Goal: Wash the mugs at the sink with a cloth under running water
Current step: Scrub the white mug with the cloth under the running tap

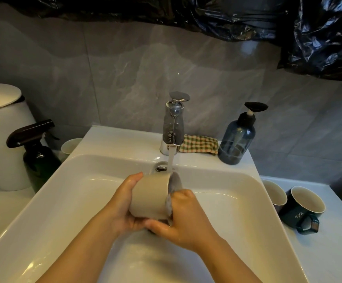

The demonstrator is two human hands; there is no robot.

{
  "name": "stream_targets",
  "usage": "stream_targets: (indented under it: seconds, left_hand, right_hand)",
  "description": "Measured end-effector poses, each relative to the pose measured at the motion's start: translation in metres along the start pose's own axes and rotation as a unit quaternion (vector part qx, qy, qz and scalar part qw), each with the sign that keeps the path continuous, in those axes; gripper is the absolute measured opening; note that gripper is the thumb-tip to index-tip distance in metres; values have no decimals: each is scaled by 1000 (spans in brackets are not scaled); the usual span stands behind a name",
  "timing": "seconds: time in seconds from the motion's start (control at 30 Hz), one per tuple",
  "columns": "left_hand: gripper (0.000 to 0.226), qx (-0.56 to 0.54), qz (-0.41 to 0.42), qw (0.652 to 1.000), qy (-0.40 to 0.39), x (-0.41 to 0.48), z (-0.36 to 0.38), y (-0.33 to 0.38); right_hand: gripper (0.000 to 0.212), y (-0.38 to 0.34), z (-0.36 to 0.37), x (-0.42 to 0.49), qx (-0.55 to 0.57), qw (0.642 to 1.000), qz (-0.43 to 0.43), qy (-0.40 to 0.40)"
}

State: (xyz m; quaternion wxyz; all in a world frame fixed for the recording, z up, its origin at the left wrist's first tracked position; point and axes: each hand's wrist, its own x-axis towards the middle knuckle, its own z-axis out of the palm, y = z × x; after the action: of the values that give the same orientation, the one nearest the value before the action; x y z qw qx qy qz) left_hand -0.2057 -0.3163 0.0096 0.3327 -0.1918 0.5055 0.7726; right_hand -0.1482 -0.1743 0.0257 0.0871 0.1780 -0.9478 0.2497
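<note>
A beige mug (149, 196) lies on its side over the white sink (237, 193), its mouth facing right. My left hand (123, 207) grips its body and base. My right hand (183, 219) presses a grey cloth (174, 183) against the mug's rim. Water (171, 159) runs from the chrome tap (173, 125) onto the cloth and rim. On the counter at right stand a dark green "Hello" mug (303, 207) and another mug (274, 193) beside it. A pale mug (70, 147) stands left of the sink.
A checked cloth (199, 144) lies behind the tap, next to a blue soap pump bottle (236, 137). A dark spray bottle (37, 152) and a white lidded bin (2, 135) stand at left. Black plastic sheeting (319, 33) hangs above.
</note>
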Motion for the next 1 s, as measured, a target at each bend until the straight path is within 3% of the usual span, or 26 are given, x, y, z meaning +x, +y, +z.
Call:
stream_targets:
  seconds: [0.07, 0.17, 0.23, 0.3, 0.4, 0.5, 0.53, 0.57, 0.67, 0.7, 0.77, 0.87, 0.93, 1.0]
  left_hand:
    - [48, 21, 6, 1000, -4, 0, 0, -2]
    - [39, 61, 37, 997, 10, -3, 3, -5]
    - [34, 61, 57, 996, 12, -6, 8, -6]
    - [32, 62, 83, 994, 19, -7, 10, -8]
    - [32, 87, 122, 988, 37, -4, 13, -11]
    - [25, 137, 194, 970, 43, -4, 16, -13]
    - [22, 140, 208, 967, 44, -3, 16, -12]
    - [23, 133, 206, 968, 46, -5, 16, -11]
    - [28, 64, 146, 986, 54, -9, 13, -8]
    - [29, 48, 133, 988, 54, -11, 13, -8]
    - [28, 38, 132, 989, 48, -11, 12, -9]
    - [24, 29, 166, 985, 37, -11, 16, -11]
    - [24, 38, 192, 980, 43, -10, 18, -13]
    - [17, 85, 261, 961, 44, -5, 18, -16]
  right_hand:
    - [46, 0, 1, -4, 66, 995, 5, -75]
    - [68, 0, 2, -8, 116, 984, 68, -116]
    - [64, -1, 4, -8, 149, 978, 89, -118]
    - [49, -2, 6, -6, 254, 947, 149, -126]
    - [44, -3, 6, -4, 478, 835, 254, -102]
    - [34, 5, 2, -5, 715, 640, 276, -54]
    - [30, 4, 0, -6, 737, 620, 264, -50]
    - [30, 2, -1, -7, 719, 646, 247, -64]
    - [42, 1, 14, -8, 481, 838, 210, -152]
    - [45, 0, 18, -8, 394, 883, 195, -162]
    - [44, 0, 21, -6, 311, 922, 190, -129]
    - [32, -4, 12, -7, 348, 911, 197, -98]
    - [26, -7, 6, -5, 484, 840, 232, -81]
    - [33, -4, 1, -2, 635, 724, 266, -33]
